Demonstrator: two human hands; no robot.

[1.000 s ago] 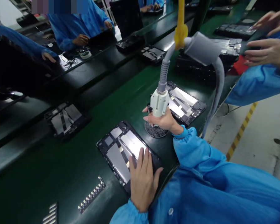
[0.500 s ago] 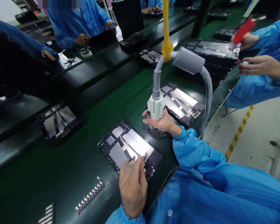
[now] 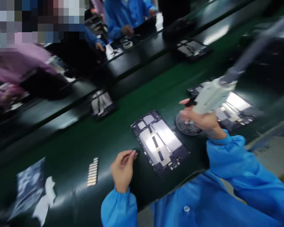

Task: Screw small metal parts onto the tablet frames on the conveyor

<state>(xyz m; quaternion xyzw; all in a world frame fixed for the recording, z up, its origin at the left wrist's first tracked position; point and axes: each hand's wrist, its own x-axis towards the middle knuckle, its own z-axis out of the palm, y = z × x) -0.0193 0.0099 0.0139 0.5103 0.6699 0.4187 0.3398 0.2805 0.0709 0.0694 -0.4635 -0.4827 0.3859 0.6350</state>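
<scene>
My right hand [image 3: 207,123] is wrapped round a white hand tool [image 3: 210,96] on a thick grey hose, which tilts to the upper right and is blurred. Under that hand is a round, dark mesh-like disc [image 3: 186,125], partly covered by it. An opened tablet [image 3: 171,135] lies between my hands, its silver battery plates and dark ribbon cables facing up. My left hand [image 3: 123,170] hovers just left of the tablet, thumb and forefinger pinched together. What is between those fingertips, if anything, is too small to tell.
A second opened tablet [image 3: 238,102] lies right, partly behind the tool. More opened devices [image 3: 101,102] lie farther back. A strip of light pieces [image 3: 92,172], a clear plastic bag [image 3: 30,183] and torn white paper [image 3: 44,203] lie left. Co-workers in blue [image 3: 118,22] and pink [image 3: 26,56] sit across.
My left hand has lifted off the tablet, moved to its left side and closed into a pinch. The tool, upright before, now leans. The view has swung left.
</scene>
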